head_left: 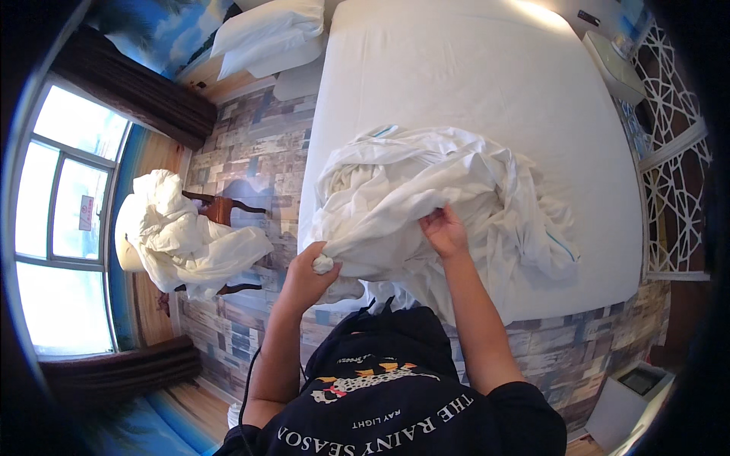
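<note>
A heap of white bed linen [426, 178], with short blue stripes on parts of its edge, lies crumpled on the near part of the bed [464, 76]. My left hand [308, 275] is closed round a bunched bit of this linen at its near left. The fingers of my right hand [445, 232] curl onto the linen near the middle of the heap, pinching a fold. Between my hands the cloth stretches in a loose band. Some of it hangs over the near edge of the bed, and the folds hide whatever is beneath.
A wooden chair [220, 209] on the left bears a bulky white duvet [175, 235]. White pillows [270, 34] are stacked at the far left. A bedside table [616, 68] and a white lattice screen [673, 152] stand right; a white box-like unit [631, 403] is near right.
</note>
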The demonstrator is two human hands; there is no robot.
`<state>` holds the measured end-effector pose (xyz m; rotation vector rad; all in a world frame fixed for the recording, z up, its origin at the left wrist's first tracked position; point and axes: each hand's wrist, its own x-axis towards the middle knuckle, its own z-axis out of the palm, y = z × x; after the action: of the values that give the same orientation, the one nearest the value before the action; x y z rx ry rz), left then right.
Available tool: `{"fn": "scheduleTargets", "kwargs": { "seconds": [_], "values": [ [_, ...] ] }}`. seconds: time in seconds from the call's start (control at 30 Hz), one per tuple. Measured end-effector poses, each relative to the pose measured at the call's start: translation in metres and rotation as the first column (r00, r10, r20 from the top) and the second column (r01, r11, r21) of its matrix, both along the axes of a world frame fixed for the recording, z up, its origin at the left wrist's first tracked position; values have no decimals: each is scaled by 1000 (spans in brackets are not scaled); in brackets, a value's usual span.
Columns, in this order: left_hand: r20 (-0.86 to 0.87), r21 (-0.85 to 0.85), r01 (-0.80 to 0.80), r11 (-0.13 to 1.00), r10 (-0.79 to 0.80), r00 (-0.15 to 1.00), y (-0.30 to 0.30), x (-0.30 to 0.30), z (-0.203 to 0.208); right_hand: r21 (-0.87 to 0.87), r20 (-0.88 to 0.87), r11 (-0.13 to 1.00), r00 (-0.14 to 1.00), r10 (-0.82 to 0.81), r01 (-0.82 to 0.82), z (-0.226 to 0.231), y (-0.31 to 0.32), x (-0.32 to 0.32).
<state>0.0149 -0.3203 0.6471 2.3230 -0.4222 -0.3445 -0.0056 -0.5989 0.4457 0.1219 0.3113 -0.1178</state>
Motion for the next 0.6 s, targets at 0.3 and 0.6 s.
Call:
{"fn": "scheduleTargets", "kwargs": {
  "seconds": [0.3,0.6],
  "values": [
    [100,102,-137,985,127,987,8,1,-56,111,28,986,991,-132,128,41,-3,-119],
    [341,-180,-58,982,117,933,3,-6,-62,-561,-821,395,551,-151,-727,-59,47,-164]
  ]
}}
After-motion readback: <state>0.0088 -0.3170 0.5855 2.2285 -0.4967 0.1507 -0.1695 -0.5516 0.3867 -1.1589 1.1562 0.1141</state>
